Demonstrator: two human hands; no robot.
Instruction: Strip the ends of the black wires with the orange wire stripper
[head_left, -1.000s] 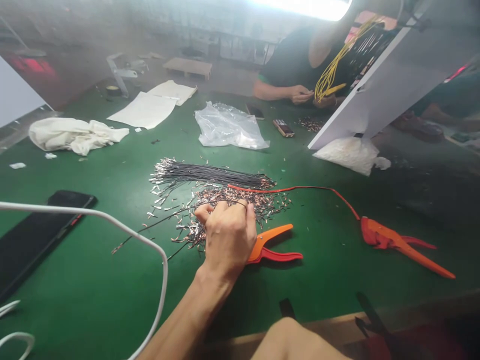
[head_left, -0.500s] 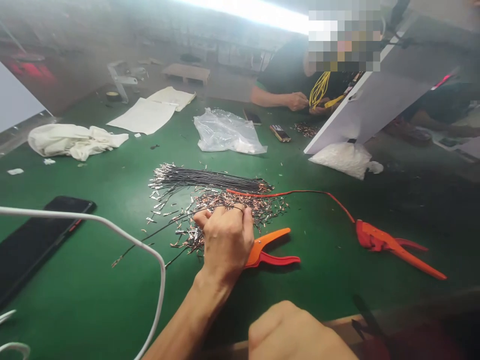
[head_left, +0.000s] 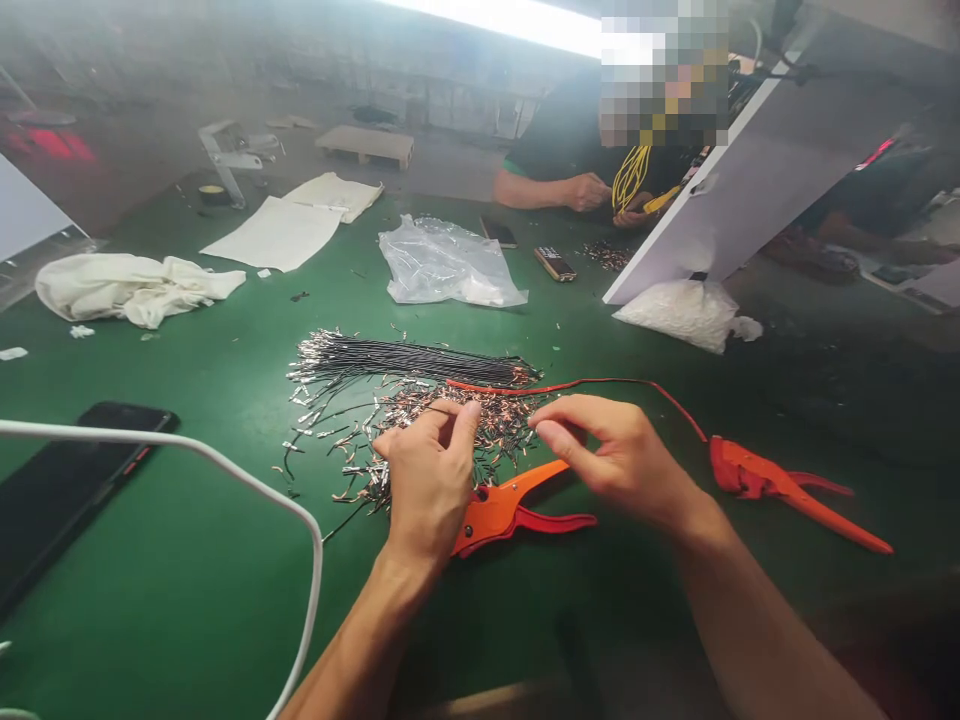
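Observation:
My left hand (head_left: 429, 482) is over the near side of a heap of short wire ends (head_left: 491, 415), its fingers curled and thumb and forefinger tips close together. Whatever lies between them is hidden. To its right, my right hand (head_left: 611, 450) has thumb and forefinger pinched at the heap's right edge; what it grips is too small to make out. Behind the heap lies a bundle of black wires (head_left: 420, 357) with metal terminals at the left end. Orange-red wire strippers (head_left: 517, 508) lie between my hands, partly covered by the left one.
A second orange tool (head_left: 780, 487) lies at right, a red cord (head_left: 600, 380) running to it. A white cable (head_left: 247, 470) crosses in front of a black phone (head_left: 82, 480). Farther back are a plastic bag (head_left: 450, 262), white cloth (head_left: 127, 285), a slanted panel (head_left: 742, 190) and a person's hand (head_left: 589, 192).
My right hand has come up from the bottom edge to the heap. My left hand has turned, and the long black wire sticking out to its left no longer shows.

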